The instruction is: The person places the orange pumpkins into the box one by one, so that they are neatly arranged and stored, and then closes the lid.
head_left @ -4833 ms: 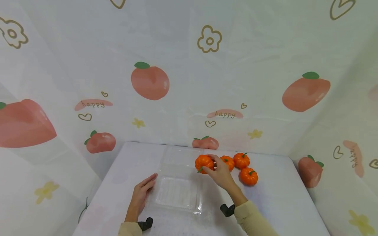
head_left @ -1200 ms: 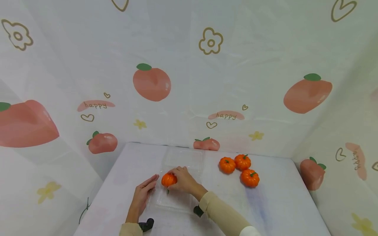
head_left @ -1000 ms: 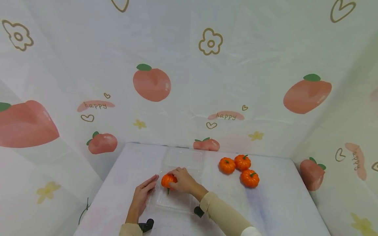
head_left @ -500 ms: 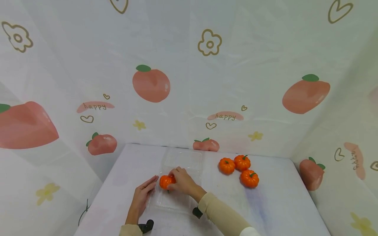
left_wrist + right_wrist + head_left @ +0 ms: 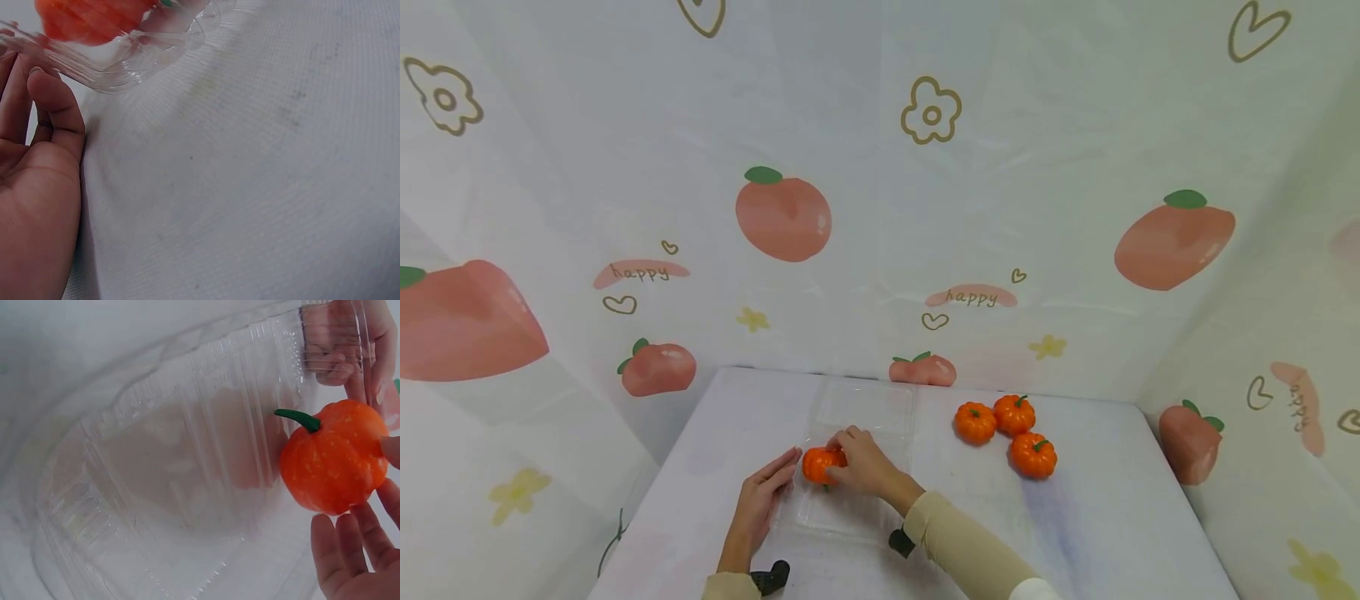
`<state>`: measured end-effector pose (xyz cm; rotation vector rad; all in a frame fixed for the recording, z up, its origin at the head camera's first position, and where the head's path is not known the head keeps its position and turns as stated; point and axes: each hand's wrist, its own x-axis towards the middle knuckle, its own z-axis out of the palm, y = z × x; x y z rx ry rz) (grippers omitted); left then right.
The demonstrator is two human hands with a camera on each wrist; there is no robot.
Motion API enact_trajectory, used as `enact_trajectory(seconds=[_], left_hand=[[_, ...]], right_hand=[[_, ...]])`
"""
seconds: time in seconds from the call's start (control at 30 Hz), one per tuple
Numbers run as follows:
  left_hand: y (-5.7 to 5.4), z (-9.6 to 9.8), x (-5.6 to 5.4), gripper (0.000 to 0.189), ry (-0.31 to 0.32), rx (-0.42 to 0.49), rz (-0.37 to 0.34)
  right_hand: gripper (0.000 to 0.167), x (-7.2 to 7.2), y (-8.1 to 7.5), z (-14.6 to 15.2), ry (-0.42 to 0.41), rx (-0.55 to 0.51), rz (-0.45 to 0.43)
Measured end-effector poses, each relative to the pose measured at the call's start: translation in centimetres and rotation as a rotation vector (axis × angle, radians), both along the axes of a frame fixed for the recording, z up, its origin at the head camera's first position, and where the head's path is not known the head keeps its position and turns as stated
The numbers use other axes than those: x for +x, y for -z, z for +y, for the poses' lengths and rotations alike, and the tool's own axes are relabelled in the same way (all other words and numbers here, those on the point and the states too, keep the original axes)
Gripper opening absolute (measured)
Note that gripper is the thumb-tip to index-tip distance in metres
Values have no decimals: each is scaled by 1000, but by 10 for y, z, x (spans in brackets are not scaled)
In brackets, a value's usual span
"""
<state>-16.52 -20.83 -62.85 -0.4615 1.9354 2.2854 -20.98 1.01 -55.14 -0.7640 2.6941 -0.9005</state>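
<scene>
A small orange toy pumpkin [image 5: 822,465] with a green stem is held by my right hand [image 5: 865,463], thumb on one side and fingers on the other. It sits at the left rear of a clear plastic clamshell container [image 5: 850,518], tilted so that its stem points toward me. In the right wrist view the pumpkin [image 5: 334,459] shows between thumb and fingertips, the ribbed container floor [image 5: 187,456] beside it. My left hand [image 5: 760,498] stands on edge along the container's left side, its fingers extended and touching the wall. The left wrist view shows that hand [image 5: 44,169] beside the clear rim.
Three more toy pumpkins lie grouped at the back right: one on the left [image 5: 975,423], one behind [image 5: 1014,415] and one in front [image 5: 1033,456]. The container's clear lid [image 5: 865,406] lies folded back toward the fabric wall. A white cloth [image 5: 1120,500] covers the table.
Since the earliest frame, my right hand has carried the pumpkin leftward from beside the lid into the container. Over the last second it shifts slightly further left. My left hand stays in place.
</scene>
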Motion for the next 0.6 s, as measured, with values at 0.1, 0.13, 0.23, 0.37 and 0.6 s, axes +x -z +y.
enact_trajectory(seconds=[0.1,0.13,0.23,0.37,0.6], left_hand=[[0,0,0,57,-2,-10,1],[0,0,0,57,-1,-17,5],[0,0,0,59,-4,-21,4],[0,0,1,59,1,-24,8],[2,0,2,56,-6,-34,12]], right_hand=[[28,0,-1,0,-3,6,11],[28,0,-2,1,-3,10,16],[26,0,-5,1,-7,20,28],[26,0,-7,3,-16,23,44],[37,2,-10,5,-16,149,225]])
